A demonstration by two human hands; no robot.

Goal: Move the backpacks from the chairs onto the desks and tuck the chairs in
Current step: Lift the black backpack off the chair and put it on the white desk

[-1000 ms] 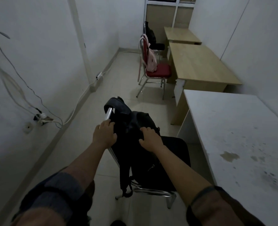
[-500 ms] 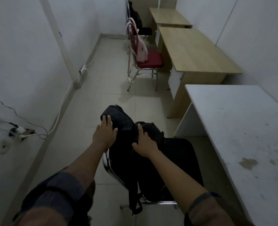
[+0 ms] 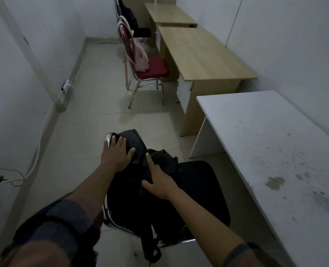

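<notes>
- The left hand (image 3: pixel 116 155) lies flat, fingers straight, on the black backpack (image 3: pixel 140 189) at the black chair's (image 3: pixel 204 191) back.
- The right hand (image 3: pixel 158 181) rests on it, forefinger extended, grasping nothing.
- The white desk (image 3: pixel 271 151) edge stands just right; open floor (image 3: pixel 86 116) lies left.

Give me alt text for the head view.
Both hands, left hand and right hand, rest open on a black backpack on the near chair beside a white desk. A pink backpack hangs on a red chair.
</notes>
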